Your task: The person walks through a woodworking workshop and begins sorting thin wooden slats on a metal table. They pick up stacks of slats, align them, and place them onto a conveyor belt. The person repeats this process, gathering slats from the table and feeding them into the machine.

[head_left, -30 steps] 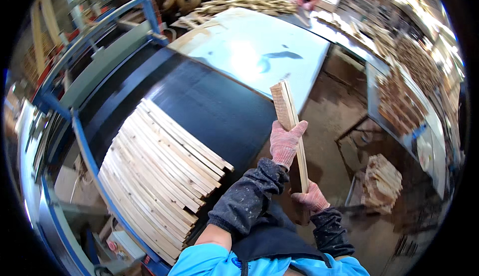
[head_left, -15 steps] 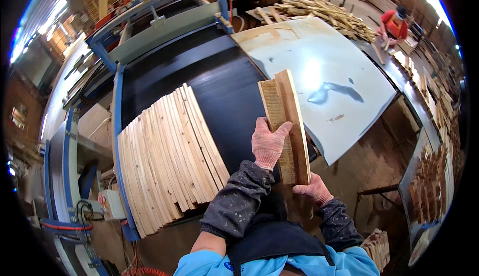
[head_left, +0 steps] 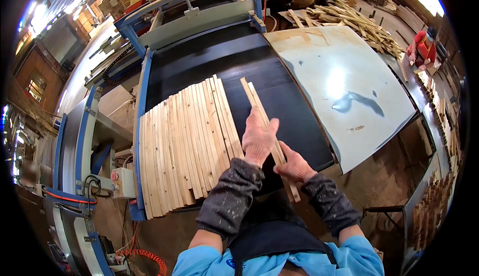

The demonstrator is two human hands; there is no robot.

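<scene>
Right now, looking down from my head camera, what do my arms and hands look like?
Your left hand and right hand wear mottled pink knit gloves. Dark grey sleeve covers, flecked with pale spots, run up from the wrists. Beyond a bare stretch come light blue shirt sleeves.

1 black bed [head_left: 282,89] in a blue frame carries 1 row of pale wooden strips [head_left: 187,146], lying side by side on its left part, their ends uneven. Adjoining it on the right is 1 pale, shiny tabletop [head_left: 324,61] with bluish patches; farther right, 1 grey-topped bench [head_left: 411,211] bears brownish wooden pieces [head_left: 433,201].
</scene>
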